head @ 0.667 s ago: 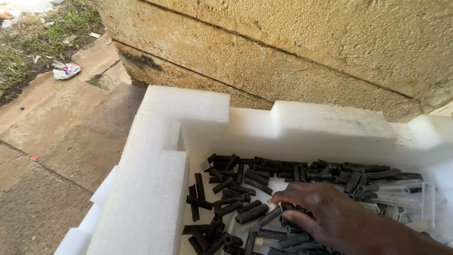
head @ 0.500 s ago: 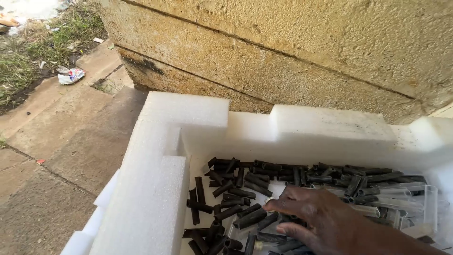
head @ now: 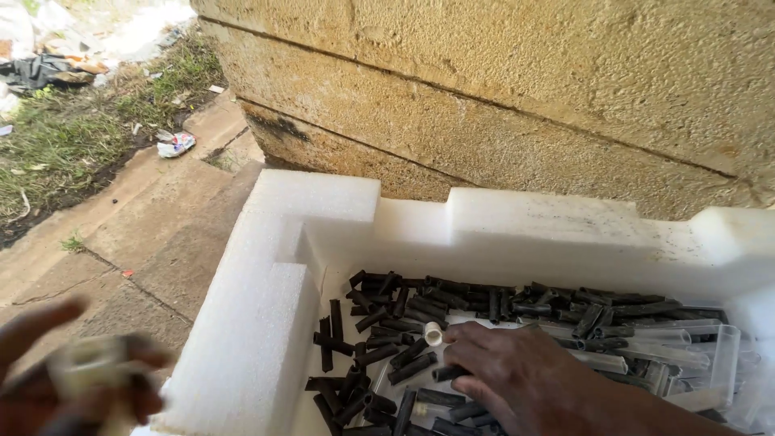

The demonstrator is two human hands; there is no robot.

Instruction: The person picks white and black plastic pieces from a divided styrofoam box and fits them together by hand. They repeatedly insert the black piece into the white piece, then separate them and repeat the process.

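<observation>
My right hand point(head: 517, 379) reaches into a white foam box point(head: 266, 323) and rests on a heap of several short black tubes point(head: 404, 323). Its fingertips pinch a small white tube piece point(head: 433, 333) just above the black ones. At the bottom left my left hand point(head: 56, 379) comes in blurred, closed around a pale roundish object point(head: 89, 367) that I cannot make out. The two hands are well apart, with the box's thick left wall between them.
Clear plastic tubes point(head: 686, 347) lie at the right side of the box. A rough stone wall point(head: 525, 97) rises directly behind it. Concrete paving slabs point(head: 137, 226) lie to the left, with grass and litter point(head: 173, 144) beyond.
My right hand has shifted slightly and now pinches a small white piece. My left hand, holding a pale object, has entered at the bottom left. The view has tilted a little.
</observation>
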